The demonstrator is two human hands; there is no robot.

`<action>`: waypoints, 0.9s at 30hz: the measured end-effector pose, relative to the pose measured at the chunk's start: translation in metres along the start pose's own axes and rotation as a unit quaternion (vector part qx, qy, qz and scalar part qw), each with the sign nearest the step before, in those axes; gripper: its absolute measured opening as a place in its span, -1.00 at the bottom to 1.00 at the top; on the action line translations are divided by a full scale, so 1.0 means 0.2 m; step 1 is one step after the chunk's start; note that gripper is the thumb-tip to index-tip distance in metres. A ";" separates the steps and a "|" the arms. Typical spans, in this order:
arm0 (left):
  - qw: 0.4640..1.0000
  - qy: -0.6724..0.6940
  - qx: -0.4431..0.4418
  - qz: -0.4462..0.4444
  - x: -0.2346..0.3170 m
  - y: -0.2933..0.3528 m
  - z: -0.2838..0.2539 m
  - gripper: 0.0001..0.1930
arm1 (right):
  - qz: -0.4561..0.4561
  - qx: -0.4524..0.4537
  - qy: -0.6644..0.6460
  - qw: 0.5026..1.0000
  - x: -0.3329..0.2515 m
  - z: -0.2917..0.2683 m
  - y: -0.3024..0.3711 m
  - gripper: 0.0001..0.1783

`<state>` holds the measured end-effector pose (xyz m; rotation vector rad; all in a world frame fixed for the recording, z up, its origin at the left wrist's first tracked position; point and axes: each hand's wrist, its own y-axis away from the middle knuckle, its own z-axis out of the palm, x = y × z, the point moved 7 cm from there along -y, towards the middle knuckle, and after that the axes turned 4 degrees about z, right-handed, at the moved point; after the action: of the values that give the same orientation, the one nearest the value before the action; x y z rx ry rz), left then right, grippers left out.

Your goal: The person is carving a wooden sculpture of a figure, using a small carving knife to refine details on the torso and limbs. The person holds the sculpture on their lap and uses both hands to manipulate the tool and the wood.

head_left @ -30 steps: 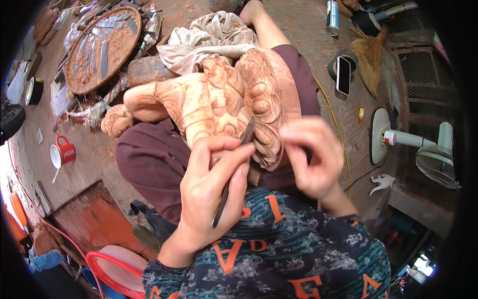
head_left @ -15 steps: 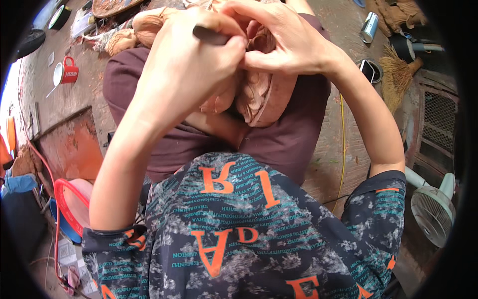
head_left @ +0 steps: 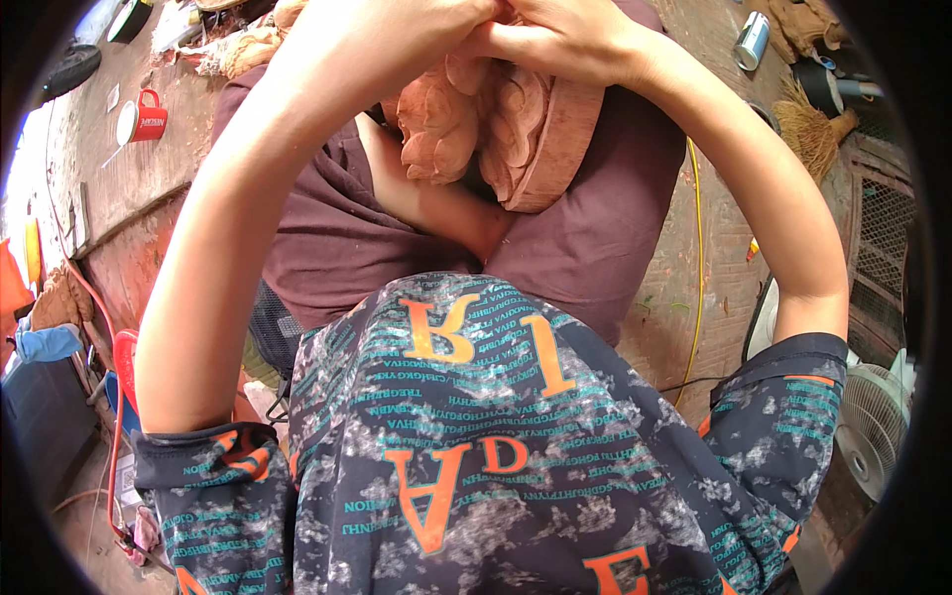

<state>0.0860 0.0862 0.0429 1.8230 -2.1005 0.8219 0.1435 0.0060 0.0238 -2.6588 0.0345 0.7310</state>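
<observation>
A reddish-brown wood carving [head_left: 555, 139] with rounded, leaf-like relief rests between my legs, against the dark maroon trousers [head_left: 615, 218]. My left hand [head_left: 446, 15] is closed at the top edge of the picture, its fingertips cut off. The dark handle it held half a second earlier is out of sight now. My right hand [head_left: 565, 40] curls over the carving's upper part, thumb stretched toward the left fingers. Both hands meet there, and the far end of the carving is hidden behind them.
On the wooden floor at left lies a red mug [head_left: 149, 121]. Toward the right are a drink can [head_left: 753, 42], a straw broom [head_left: 808, 129], a yellow cord [head_left: 697, 238] and a white fan [head_left: 873, 426]. A blue cloth-like item [head_left: 48, 342] sits at far left.
Both hands and the carving have shifted up in the picture, so my fingers are partly cut off. More of the carving's near side shows. The left hand's dark handle has left the view.
</observation>
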 end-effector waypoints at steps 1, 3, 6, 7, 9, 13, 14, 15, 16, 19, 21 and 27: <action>0.992 -0.095 -0.014 0.087 0.01 0.02 0.01 -0.75 | 0.007 -0.001 -0.003 1.000 0.04 0.01 0.00 -0.13; 0.988 0.083 -0.065 -0.110 0.07 -0.03 -0.03 -0.77 | 0.045 -0.014 -0.060 0.997 0.09 0.02 0.02 -0.12; 0.972 0.113 -0.080 -0.190 0.11 -0.02 -0.06 -0.77 | 0.093 -0.028 -0.135 0.986 0.04 0.00 0.02 -0.16; 0.984 0.109 -0.065 -0.129 0.06 -0.02 -0.04 -0.77 | 0.006 0.014 -0.058 0.998 0.03 0.00 -0.01 -0.17; 0.997 0.066 0.013 -0.042 0.01 -0.01 -0.01 -0.74 | -0.051 0.027 0.010 0.998 0.01 0.01 -0.01 -0.20; 0.990 0.140 0.007 0.005 0.09 0.02 -0.05 -0.76 | -0.081 0.047 -0.038 0.995 0.00 -0.01 0.01 -0.22; 0.992 0.127 -0.008 0.009 0.10 0.02 -0.05 -0.77 | -0.087 0.055 -0.065 0.993 0.01 -0.01 0.02 -0.22; 0.993 0.115 -0.024 0.013 0.12 0.02 -0.06 -0.78 | -0.089 0.036 -0.075 0.993 0.01 -0.01 0.02 -0.23; 0.994 0.101 -0.017 -0.020 0.15 0.03 -0.08 -0.79 | -0.090 0.016 -0.086 0.992 0.01 0.00 0.02 -0.23; 0.974 -0.151 0.002 0.166 0.09 0.02 0.05 -0.83 | -0.048 -0.056 -0.074 0.995 0.01 0.01 0.00 -0.30; 0.992 -0.031 -0.012 0.125 0.07 0.02 0.05 -0.83 | -0.068 -0.008 -0.074 0.995 0.00 0.03 0.01 -0.31; 0.999 0.003 -0.026 0.046 0.13 0.07 -0.07 -0.78 | -0.001 0.042 -0.154 0.987 0.01 0.03 0.01 -0.27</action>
<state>0.0643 0.0742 0.0643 1.7063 -2.1944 0.7855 0.1419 0.0061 0.0160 -2.4377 -0.0190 1.1062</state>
